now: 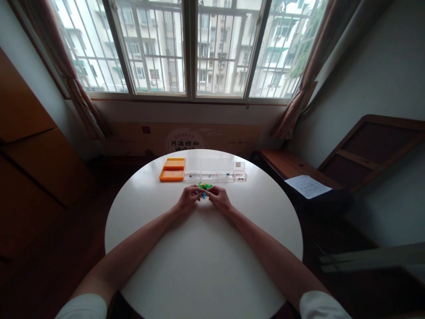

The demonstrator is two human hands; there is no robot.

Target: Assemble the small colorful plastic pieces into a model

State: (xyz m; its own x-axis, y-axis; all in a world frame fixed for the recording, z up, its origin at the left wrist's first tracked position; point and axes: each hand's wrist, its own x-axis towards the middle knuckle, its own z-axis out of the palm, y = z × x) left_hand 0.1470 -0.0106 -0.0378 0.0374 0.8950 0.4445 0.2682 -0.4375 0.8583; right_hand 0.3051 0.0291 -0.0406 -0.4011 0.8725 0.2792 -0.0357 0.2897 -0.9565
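Both my hands meet at the middle of the round white table [202, 261]. My left hand [189, 197] and my right hand [218, 198] have their fingers curled, pinching small coloured pieces [203, 193] between them. Just beyond the fingertips lies a little heap of green, yellow and blue pieces [205, 185]. What exactly each hand pinches is too small to make out.
At the table's far edge stand an orange tray with its lid [172, 171], a row of clear plastic compartments [209, 170] and a small clear box [239, 173]. A low wooden bench with a sheet of paper [307, 186] stands to the right. Barred windows lie ahead.
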